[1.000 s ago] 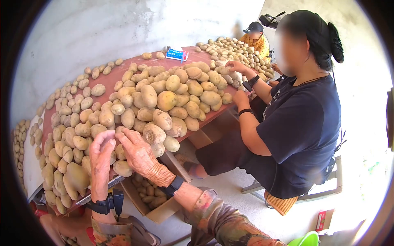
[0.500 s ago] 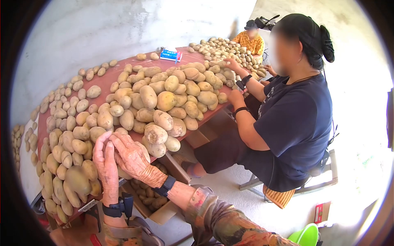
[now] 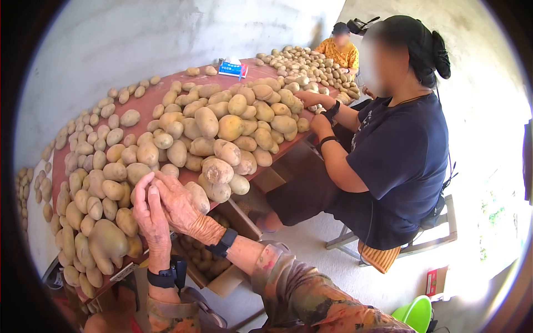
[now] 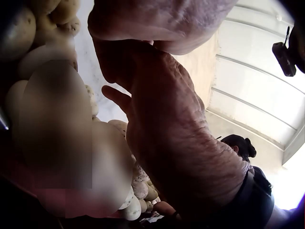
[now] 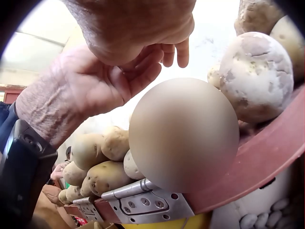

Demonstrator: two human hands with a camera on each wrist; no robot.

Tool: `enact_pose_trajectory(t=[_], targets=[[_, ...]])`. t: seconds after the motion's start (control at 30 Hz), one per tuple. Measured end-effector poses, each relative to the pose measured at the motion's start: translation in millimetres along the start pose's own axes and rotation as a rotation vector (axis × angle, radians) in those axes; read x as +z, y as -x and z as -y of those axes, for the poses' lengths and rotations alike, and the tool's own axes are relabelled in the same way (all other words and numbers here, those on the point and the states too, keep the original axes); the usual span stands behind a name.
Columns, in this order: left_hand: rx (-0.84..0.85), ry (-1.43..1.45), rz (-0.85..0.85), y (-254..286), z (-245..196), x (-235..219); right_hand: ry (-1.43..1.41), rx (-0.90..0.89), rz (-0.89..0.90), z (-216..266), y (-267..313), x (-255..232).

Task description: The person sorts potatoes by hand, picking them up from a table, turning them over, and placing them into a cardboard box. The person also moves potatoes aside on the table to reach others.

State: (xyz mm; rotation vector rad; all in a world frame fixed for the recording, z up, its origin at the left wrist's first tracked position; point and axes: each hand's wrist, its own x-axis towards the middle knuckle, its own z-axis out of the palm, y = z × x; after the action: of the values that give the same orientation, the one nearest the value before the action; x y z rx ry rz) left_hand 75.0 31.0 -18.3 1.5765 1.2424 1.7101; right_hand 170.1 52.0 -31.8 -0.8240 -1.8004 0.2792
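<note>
In the head view, my left hand [image 3: 152, 219] and right hand [image 3: 180, 205] meet above the near edge of a large potato pile [image 3: 208, 122]. Their fingers are gently bent, with no potato visible between them. From the right wrist, the left palm [image 5: 95, 83] faces the underside of my right hand [image 5: 138, 28], and a blurred potato [image 5: 183, 136] lies just below. The left wrist view has my left hand [image 4: 157, 21] close at the top, overlapping the right [image 4: 167, 129]; large potatoes [image 4: 55, 124] stand beside them.
A red table [image 3: 189, 176] bears the potatoes and a tissue box [image 3: 233, 69]. Under its edge is a cardboard box [image 3: 225, 283] of potatoes. A person in dark clothes [image 3: 405, 150] sits at right, another in yellow [image 3: 340, 54] behind. A green basin [image 3: 416, 315] stands low right.
My hands have come together from a small gap, the right's fingers now against the left. The seated person's far hand has lowered toward the potatoes. The head view has shifted slightly.
</note>
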Motion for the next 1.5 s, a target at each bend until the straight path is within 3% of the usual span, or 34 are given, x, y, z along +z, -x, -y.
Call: enact_pose_trajectory(t=[1.5], targets=[[0.144, -0.090, 0.053, 7.0, -0.6, -0.6, 0.078, -0.022, 0.070, 3.5, 10.7, -11.6]])
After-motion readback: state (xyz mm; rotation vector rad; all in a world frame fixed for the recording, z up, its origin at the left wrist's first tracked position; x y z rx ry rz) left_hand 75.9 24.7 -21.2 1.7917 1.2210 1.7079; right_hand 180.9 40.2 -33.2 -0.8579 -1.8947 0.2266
